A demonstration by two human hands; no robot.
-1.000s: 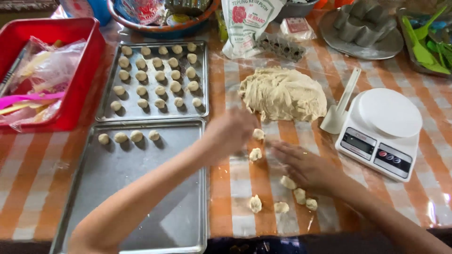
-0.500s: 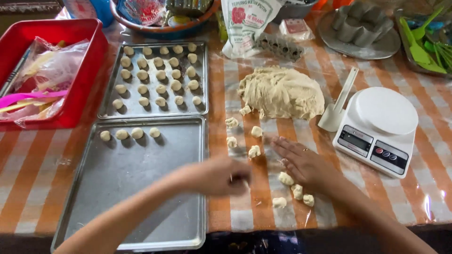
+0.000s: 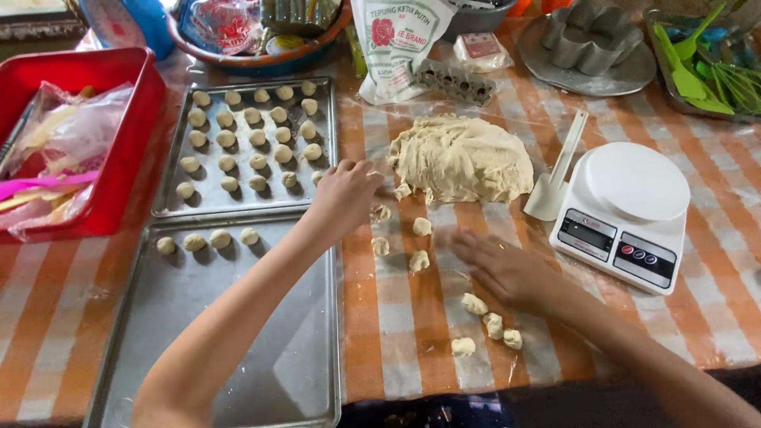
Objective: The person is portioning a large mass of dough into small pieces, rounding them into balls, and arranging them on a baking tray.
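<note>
My left hand (image 3: 345, 198) reaches across the two baking trays, back up, its fingertips near the left edge of a big pale dough mound (image 3: 464, 158) and beside a small dough piece (image 3: 380, 212). What its curled fingers hold is hidden. My right hand (image 3: 503, 265) lies palm down and flat on the plastic-covered checked table, below the mound. Three more small dough pieces (image 3: 418, 260) lie between my hands, and several others (image 3: 493, 323) sit by my right wrist.
The upper metal tray (image 3: 206, 202) carries several rows of dough balls; the lower tray (image 3: 238, 333) has a short row (image 3: 194, 242) at its top. A white scale (image 3: 626, 210) and scraper (image 3: 555, 182) stand at the right, a red basket (image 3: 127, 150) at the left, a flour bag (image 3: 396, 47) behind.
My left hand dropped toward the table's near edge, then moved back up to the dough mound. My right hand stayed on the table, shifting slightly.
</note>
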